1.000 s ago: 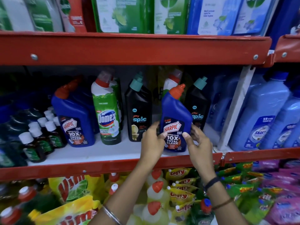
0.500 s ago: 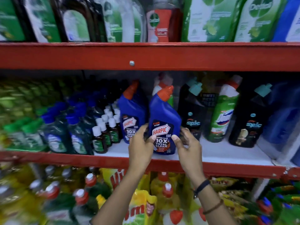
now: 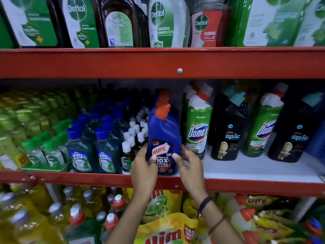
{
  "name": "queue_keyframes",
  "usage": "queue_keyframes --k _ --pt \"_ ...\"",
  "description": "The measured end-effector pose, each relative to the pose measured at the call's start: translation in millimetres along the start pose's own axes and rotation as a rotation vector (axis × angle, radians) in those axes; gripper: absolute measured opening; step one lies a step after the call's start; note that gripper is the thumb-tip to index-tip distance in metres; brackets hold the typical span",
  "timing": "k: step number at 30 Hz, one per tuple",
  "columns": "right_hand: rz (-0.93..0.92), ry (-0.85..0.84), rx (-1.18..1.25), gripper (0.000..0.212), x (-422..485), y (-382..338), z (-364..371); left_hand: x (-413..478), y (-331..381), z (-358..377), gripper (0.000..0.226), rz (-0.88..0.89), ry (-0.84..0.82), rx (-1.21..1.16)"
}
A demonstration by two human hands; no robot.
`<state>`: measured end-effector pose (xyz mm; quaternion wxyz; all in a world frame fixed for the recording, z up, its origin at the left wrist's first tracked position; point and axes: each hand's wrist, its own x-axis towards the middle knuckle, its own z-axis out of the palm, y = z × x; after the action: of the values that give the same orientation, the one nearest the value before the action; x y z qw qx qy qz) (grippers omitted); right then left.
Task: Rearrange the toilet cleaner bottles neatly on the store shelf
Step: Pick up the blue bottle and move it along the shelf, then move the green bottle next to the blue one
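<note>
A blue Harpic bottle with an orange cap stands upright at the front of the white middle shelf. My left hand grips its lower left side and my right hand its lower right side. More orange caps of Harpic bottles show directly behind it. To its right stand a green Domex bottle, a black Spic bottle, a second Domex bottle and a second Spic bottle.
Small white-capped brown bottles and blue-capped Lizol bottles crowd the shelf left of the Harpic. Dettol packs fill the shelf above. The red shelf lip runs below my hands, over yellow Vim pouches.
Both hands carried the held Harpic bottle leftward along the shelf, from among the Spic bottles to in front of the other Harpic bottles. The view swung left with it.
</note>
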<state>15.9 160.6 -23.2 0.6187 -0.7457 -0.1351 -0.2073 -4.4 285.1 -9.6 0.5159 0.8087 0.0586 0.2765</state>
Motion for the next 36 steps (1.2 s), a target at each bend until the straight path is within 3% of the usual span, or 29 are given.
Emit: queue_keyframes --k 10,14,18,23,28,32,36 --pt "-0.015 -0.015 -0.072 0.036 -0.7 3.5 7.1 -0.9 -13.7 2.8 0.046 0.085 0.035 0.044" --pt "-0.031 -0.022 -0.079 0.037 -3.5 2.0 1.8 -14.6 -0.1 9.2 0.042 0.094 0.146 -0.072" --pt "-0.060 0.109 -0.029 0.027 -10.9 -7.2 -27.5 -31.6 34.6 23.5 0.033 0.329 0.268 -0.185" --pt "-0.112 0.376 -0.017 0.015 -5.2 -8.9 -104.5 -48.5 83.5 71.2 0.023 0.512 0.000 -0.340" --pt "-0.091 0.514 -0.075 0.019 13.8 10.2 -189.9 -67.7 126.6 141.7 0.028 0.434 -0.347 -0.365" --pt "0.024 0.404 -0.098 0.035 36.6 29.1 -232.3 -76.0 148.7 194.8 0.039 0.172 -0.513 -0.362" --pt "0.148 0.229 -0.081 0.060 54.5 41.4 -247.5 -74.0 160.5 234.6 0.046 0.026 -0.535 -0.406"
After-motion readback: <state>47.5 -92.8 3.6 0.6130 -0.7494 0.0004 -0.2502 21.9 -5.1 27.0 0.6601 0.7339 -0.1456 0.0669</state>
